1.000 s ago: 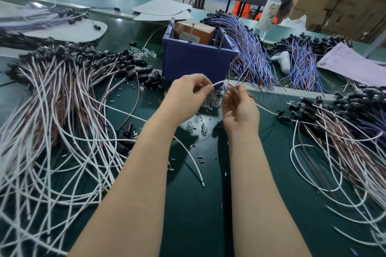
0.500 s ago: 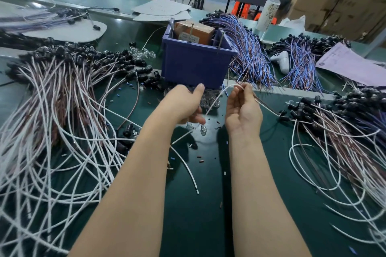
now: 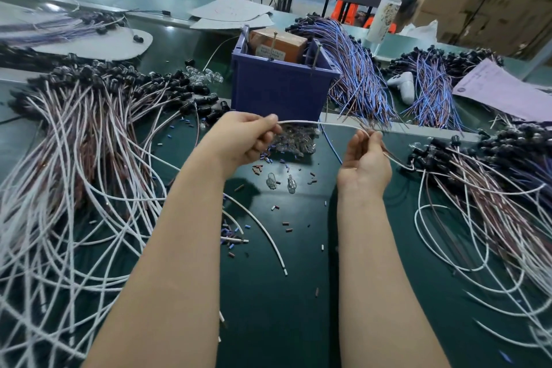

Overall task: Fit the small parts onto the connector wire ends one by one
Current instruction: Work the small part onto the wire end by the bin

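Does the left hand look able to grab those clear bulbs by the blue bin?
Probably in reach: the clear bulbs lie right beside the left hand, nothing between. But it pinches the white wire, so it must let go first.

Single head-worn view; faces forward and down; close above the green table (image 3: 283, 323)

open lane down the middle of the dark green surface (image 3: 283, 323). tangled white and brown wire heap (image 3: 74, 188) crowds the left, a similar wire spread (image 3: 493, 218) the right. dark blue plastic bin (image 3: 277, 92) blocks straight ahead, pile of clear glass bulbs (image 3: 294, 140) just before it.
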Available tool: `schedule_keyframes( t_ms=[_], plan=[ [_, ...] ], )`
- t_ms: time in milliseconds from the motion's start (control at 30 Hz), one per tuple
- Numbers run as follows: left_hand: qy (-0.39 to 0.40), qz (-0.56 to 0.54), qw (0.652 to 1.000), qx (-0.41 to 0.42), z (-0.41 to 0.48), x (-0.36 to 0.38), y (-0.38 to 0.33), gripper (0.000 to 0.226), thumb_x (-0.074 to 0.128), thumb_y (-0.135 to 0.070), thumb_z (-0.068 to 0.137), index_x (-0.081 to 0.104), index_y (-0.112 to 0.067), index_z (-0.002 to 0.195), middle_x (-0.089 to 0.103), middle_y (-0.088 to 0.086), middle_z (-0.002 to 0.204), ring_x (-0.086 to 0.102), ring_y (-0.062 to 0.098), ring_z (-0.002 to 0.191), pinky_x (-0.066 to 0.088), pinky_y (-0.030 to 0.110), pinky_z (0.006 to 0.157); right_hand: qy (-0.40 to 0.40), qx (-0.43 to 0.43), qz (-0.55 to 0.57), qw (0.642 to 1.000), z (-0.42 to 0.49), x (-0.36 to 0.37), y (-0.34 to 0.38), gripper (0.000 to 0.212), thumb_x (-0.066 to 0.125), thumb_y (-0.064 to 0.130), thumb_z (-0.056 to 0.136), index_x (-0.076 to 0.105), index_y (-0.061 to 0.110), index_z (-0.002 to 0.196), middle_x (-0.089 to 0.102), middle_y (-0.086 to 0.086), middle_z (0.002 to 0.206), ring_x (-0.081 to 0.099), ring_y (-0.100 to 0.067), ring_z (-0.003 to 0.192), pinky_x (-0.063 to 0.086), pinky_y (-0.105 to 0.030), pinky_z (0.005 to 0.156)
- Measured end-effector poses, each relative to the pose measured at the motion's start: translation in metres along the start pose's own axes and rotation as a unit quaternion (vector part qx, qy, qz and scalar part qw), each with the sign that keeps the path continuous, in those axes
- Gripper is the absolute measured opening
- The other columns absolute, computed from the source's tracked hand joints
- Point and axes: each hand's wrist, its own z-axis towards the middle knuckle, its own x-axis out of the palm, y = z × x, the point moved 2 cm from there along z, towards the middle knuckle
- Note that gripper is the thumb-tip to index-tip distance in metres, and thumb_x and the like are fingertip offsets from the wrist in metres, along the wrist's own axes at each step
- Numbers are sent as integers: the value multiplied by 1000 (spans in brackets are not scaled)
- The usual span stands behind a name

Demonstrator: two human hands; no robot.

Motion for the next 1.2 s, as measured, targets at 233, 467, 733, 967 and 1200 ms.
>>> schedule_keyframes(
  t_ms=[233,467,733,967,1200],
  plan=[
    [-114,-460,880,-21,6,-12,-3,14,52,-8,96,60,1,90,70,4,60,66,5,51,49,12,46,16,21,-29,999,-2,0,-7,21,55,9,95,57,4,75,63,0,48,60,-5,43,54,-16,50],
    [-246,-448,859,17,13,-20,6,26,46,-20,101,58,-16,78,44,-7,61,33,2,40,27,12,39,70,-1,-154,986,-7,7,-16,26,50,7,98,55,5,73,62,3,47,61,-4,45,53,-15,51],
    [-304,-459,835,9,8,-17,11,23,42,-15,101,54,-15,81,50,-5,67,41,0,38,31,11,38,64,-51,-209,974,-6,4,-14,25,50,9,98,55,4,75,61,5,45,61,-4,45,50,-14,50],
    [-277,-450,849,-18,10,-16,13,40,49,-1,95,44,0,134,62,8,85,62,9,61,53,16,48,27,-29,-137,990,-3,3,-11,24,51,8,97,54,4,74,63,3,47,62,-6,46,54,-16,52],
    [-373,-36,908,186,5,-5,1,15,56,-17,93,54,-10,106,56,12,116,59,16,72,56,41,74,17,55,-1,998,-7,5,-8,17,55,8,95,59,-2,82,67,-11,70,67,-12,54,55,-16,51]
  ],
)
